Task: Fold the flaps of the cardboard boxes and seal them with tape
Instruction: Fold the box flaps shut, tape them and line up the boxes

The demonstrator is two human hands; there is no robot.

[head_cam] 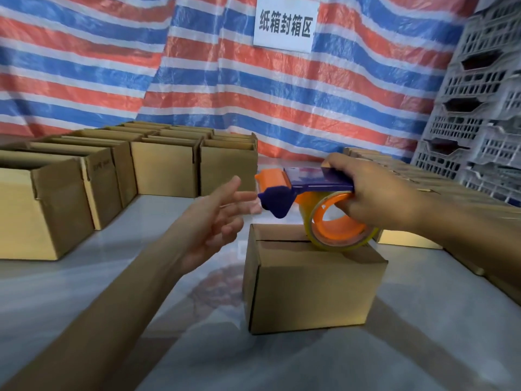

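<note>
- Head view: cardboard box (315, 283) stands on the pale surface (135, 292) in front of the person, centre-right; top flaps folded down; seam (282, 241) shows as a dark line; no tape on it that I can make out.
- Right hand (377, 198) grips the tape dispenser (307, 183), fingers curled through the core of the tape roll (338, 231); roll sits over the far right of the box top; touching or just above, cannot tell.
- Left hand (214, 218) free; fingers straight and spread, holding nothing; fingertips just beside the dispenser's blade end.
- Step in hand, as judged: starting the strip; left fingers should catch the loose tape end and anchor it over one side wall; then press the flaps flat while the right hand draws the dispenser along the seam, centred; even tension, or the tape wrinkles.
- Open boxes (56, 193) in rows at left, well apart from the work.
</note>
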